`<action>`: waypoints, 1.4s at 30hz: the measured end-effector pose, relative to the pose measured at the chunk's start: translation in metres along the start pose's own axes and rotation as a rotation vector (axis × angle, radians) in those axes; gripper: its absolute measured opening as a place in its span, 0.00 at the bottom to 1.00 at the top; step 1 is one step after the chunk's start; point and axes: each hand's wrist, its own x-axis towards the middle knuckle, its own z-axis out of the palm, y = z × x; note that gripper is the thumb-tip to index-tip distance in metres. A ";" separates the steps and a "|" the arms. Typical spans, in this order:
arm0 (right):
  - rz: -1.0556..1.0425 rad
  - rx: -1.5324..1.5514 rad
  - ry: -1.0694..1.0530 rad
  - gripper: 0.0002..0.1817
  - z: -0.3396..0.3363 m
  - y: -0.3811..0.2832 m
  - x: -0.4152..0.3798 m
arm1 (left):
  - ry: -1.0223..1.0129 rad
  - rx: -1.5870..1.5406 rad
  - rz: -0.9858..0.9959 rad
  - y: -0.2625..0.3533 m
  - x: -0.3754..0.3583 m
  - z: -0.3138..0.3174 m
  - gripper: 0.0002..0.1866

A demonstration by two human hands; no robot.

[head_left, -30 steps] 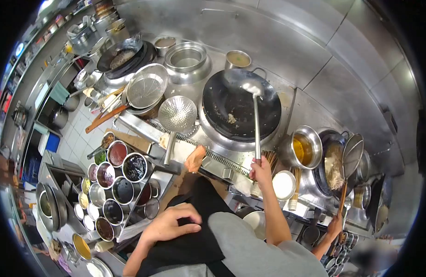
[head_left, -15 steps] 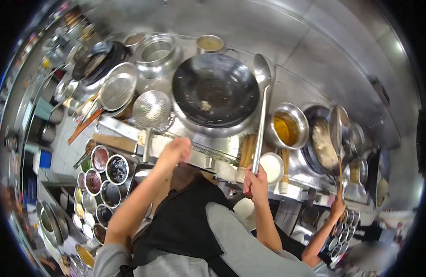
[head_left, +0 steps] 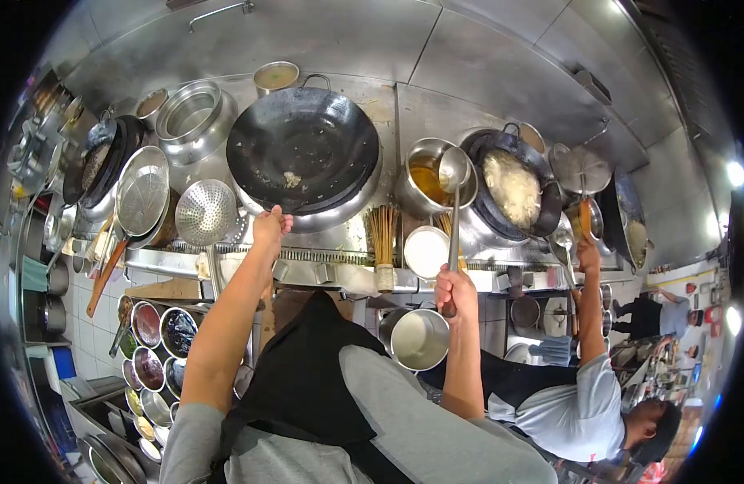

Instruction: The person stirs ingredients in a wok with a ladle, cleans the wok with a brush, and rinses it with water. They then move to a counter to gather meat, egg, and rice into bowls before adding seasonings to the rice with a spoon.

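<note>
My right hand (head_left: 455,292) is wrapped round the long handle of a ladle (head_left: 455,169). The ladle's round bowl is over the metal pot of yellow oil (head_left: 424,173). At the near rim of a black wok (head_left: 307,145), my left hand (head_left: 270,232) has its fingers curled; whether they grip the rim is hidden. A few pale food scraps lie on the wok's dark inside. Below the ladle's handle, a bowl of white liquid (head_left: 427,252) stands beside my right hand.
Left of the wok are a perforated skimmer (head_left: 205,211) and a mesh strainer (head_left: 142,191). A bamboo brush (head_left: 383,242) lies at the counter edge. To the right, a co-worker's hand (head_left: 587,254) is by another wok (head_left: 513,189) of frothing pale food. Sauce tubs (head_left: 148,367) stand lower left.
My left hand has moved up to the wok's near rim. The ladle has swung right from beside the wok to over the oil pot. My view has turned to the right.
</note>
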 end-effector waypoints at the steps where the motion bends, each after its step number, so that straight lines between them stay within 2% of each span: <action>1: 0.047 0.149 -0.018 0.05 -0.001 0.001 -0.001 | -0.069 -0.004 -0.119 0.004 -0.006 -0.003 0.11; 2: 0.088 0.311 -0.095 0.05 -0.002 0.000 -0.004 | -0.136 -0.009 -0.238 0.017 -0.022 -0.003 0.12; 3: 0.132 0.472 -0.175 0.05 -0.001 -0.003 -0.007 | -0.288 0.153 -0.300 0.032 -0.050 -0.006 0.15; 5: 0.125 0.566 -0.294 0.07 0.004 -0.015 -0.017 | -0.636 0.324 -0.139 0.067 -0.125 -0.007 0.18; 6: 0.126 0.579 -0.316 0.08 0.012 -0.023 -0.027 | -0.879 0.485 -0.024 0.094 -0.170 -0.007 0.19; 7: 0.154 0.589 -0.327 0.08 0.020 -0.029 -0.035 | -1.077 0.486 -0.108 0.103 -0.196 -0.019 0.20; 8: 0.174 0.546 -0.338 0.08 0.028 -0.032 -0.040 | -1.190 0.524 -0.002 0.112 -0.228 -0.029 0.20; 9: 0.207 0.500 -0.318 0.08 0.033 -0.032 -0.041 | -1.303 0.680 0.218 0.121 -0.246 -0.037 0.20; 10: 0.253 0.445 -0.345 0.08 0.037 -0.029 -0.039 | -1.292 0.795 0.297 0.125 -0.265 -0.043 0.18; 11: 0.285 0.357 -0.349 0.08 0.047 -0.028 -0.036 | -1.181 0.737 0.540 0.115 -0.279 -0.046 0.14; 13: 0.324 0.142 -0.385 0.09 0.066 -0.021 -0.024 | -1.070 0.709 0.328 0.107 -0.289 -0.055 0.10; 15: 0.339 -0.144 -0.340 0.08 0.090 -0.019 0.002 | -0.827 0.666 0.323 0.108 -0.305 -0.060 0.08; 16: 0.329 -0.249 -0.395 0.08 0.096 -0.014 0.024 | -0.686 0.645 0.308 0.106 -0.315 -0.065 0.07; 18: 0.148 -0.574 -0.386 0.08 0.120 0.010 0.051 | -0.386 0.466 0.277 0.100 -0.339 -0.083 0.06; 19: 0.042 -0.588 -0.471 0.09 0.123 0.024 0.068 | -0.278 0.431 0.252 0.098 -0.351 -0.090 0.06; 21: -0.008 -0.511 -0.460 0.09 0.139 0.032 0.083 | -0.116 0.352 0.186 0.093 -0.369 -0.091 0.06; 24: -0.074 -0.489 -0.439 0.10 0.159 0.022 0.100 | -0.060 0.386 0.257 0.093 -0.364 -0.077 0.06; 25: -0.112 -0.524 -0.454 0.10 0.161 0.011 0.108 | -0.100 0.419 0.293 0.097 -0.357 -0.069 0.06; 26: -0.081 -0.544 -0.407 0.12 0.164 -0.001 0.110 | -0.103 0.453 0.336 0.103 -0.351 -0.062 0.05; 27: 0.000 -0.420 -0.437 0.14 0.161 -0.005 0.119 | -0.127 0.488 0.365 0.107 -0.347 -0.055 0.06; 28: 0.055 -0.380 -0.438 0.13 0.167 -0.012 0.115 | -0.155 0.501 0.475 0.105 -0.343 -0.050 0.06; 29: 0.125 -0.310 -0.534 0.14 0.162 -0.016 0.124 | -0.210 0.541 0.497 0.113 -0.344 -0.046 0.07; 30: 0.134 -0.200 -0.529 0.13 0.172 -0.023 0.102 | -0.267 0.565 0.523 0.115 -0.346 -0.047 0.09; 31: 0.126 -0.151 -0.511 0.12 0.178 -0.033 0.104 | -0.261 0.590 0.691 0.117 -0.344 -0.046 0.10; 32: 0.167 -0.038 -0.561 0.08 0.182 -0.047 0.100 | -0.312 0.444 0.664 0.132 -0.352 -0.047 0.09; 33: 0.209 0.108 -0.820 0.08 0.174 -0.054 0.118 | -0.363 0.345 0.646 0.144 -0.361 -0.049 0.09; 34: 0.273 0.136 -0.993 0.09 0.165 -0.060 0.151 | -0.434 0.243 0.637 0.152 -0.373 -0.052 0.09; 35: 0.173 0.097 -0.907 0.01 0.168 -0.060 0.152 | -0.417 0.206 0.603 0.157 -0.384 -0.057 0.09; 37: 0.470 0.142 -1.001 0.03 0.211 -0.064 0.091 | -0.247 0.231 0.676 0.164 -0.412 -0.076 0.11; 40: 0.614 0.080 -1.070 0.04 0.240 -0.033 0.031 | -0.091 0.217 0.627 0.136 -0.442 -0.105 0.10; 41: 0.687 0.064 -1.166 0.05 0.250 -0.020 0.013 | -0.048 0.227 0.622 0.130 -0.456 -0.111 0.10; 42: 0.829 0.124 -1.170 0.06 0.258 -0.004 -0.003 | -0.004 0.266 0.636 0.122 -0.469 -0.119 0.10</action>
